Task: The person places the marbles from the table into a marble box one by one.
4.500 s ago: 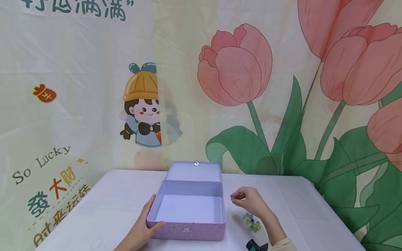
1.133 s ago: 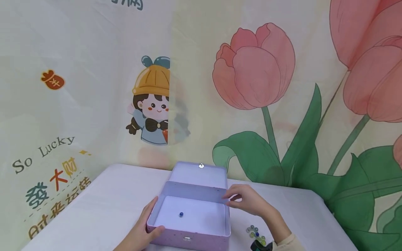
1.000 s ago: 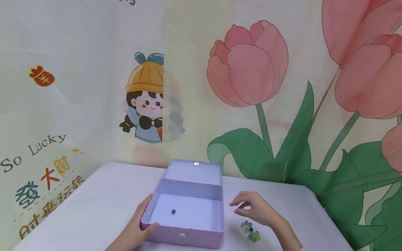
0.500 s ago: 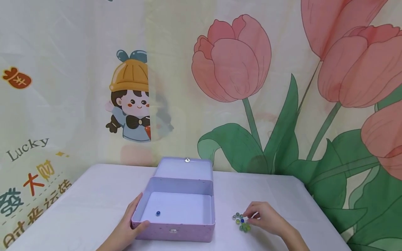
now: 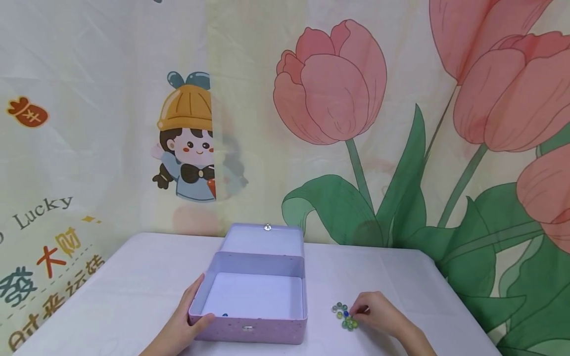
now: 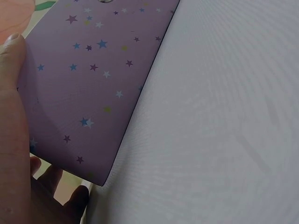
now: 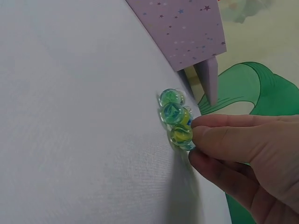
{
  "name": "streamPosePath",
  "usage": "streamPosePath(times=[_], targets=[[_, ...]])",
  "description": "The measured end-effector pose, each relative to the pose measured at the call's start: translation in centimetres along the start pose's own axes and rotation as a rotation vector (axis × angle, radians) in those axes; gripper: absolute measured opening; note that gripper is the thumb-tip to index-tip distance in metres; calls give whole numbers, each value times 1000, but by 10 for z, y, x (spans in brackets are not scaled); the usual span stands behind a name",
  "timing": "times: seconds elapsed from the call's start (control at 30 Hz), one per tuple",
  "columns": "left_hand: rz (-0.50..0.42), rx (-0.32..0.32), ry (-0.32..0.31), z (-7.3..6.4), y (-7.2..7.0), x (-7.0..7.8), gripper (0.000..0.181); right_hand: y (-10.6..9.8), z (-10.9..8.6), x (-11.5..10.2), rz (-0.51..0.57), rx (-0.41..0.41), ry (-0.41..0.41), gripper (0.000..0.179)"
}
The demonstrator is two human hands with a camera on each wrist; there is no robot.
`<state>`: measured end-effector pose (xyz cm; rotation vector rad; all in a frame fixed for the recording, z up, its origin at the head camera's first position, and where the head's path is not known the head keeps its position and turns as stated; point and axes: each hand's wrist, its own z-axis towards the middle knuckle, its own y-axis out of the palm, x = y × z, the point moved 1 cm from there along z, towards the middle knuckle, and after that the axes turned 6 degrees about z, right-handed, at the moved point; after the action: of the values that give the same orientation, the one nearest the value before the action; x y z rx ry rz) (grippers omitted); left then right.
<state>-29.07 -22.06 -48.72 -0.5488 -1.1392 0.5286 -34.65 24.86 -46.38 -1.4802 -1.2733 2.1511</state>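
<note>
The lilac box [image 5: 248, 329], printed with small stars and with its lid [image 5: 262, 239] laid back, stands on the white table. My left hand [image 5: 180, 316] holds its front left corner, thumb at the front and fingers along the side. Inside, a blue marble [image 5: 225, 315] lies close to the front wall, partly hidden by it. To the right of the box, my right hand [image 5: 378, 312] has its thumb and fingertips at a cluster of green, yellow and clear marbles [image 7: 172, 113]. A blue marble [image 5: 346, 314] sits right by these fingertips; whether any is pinched is hidden.
White cloth covers the table [image 5: 383, 272], which ends against a wall hanging [image 5: 249, 123] printed with tulips and a cartoon figure. The box has a metal clasp [image 5: 248, 328] at the front.
A blue marble has gone into the box and rolled to its front wall. My right hand has come from beside the box down to the marble cluster. My left hand keeps its hold.
</note>
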Motion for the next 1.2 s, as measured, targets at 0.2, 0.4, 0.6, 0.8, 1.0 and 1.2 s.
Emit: streamPosePath(times=[0.2, 0.4, 0.6, 0.8, 1.0, 1.2], targets=[[-9, 24, 34, -1, 0, -1, 93, 2, 0, 0, -5, 14, 21, 13], [-19, 29, 28, 1, 2, -2, 93, 1, 2, 0, -15, 29, 33, 11], [-5, 46, 33, -1, 1, -1, 93, 3, 2, 4, -39, 58, 40, 14], [6, 47, 51, -4, 2, -3, 91, 7, 3, 6, -55, 65, 105, 17], [23, 64, 63, -6, 4, -6, 90, 9, 3, 8, -51, 52, 134, 18], [47, 83, 86, -4, 2, -5, 89, 9, 2, 7, -27, 60, 124, 16]])
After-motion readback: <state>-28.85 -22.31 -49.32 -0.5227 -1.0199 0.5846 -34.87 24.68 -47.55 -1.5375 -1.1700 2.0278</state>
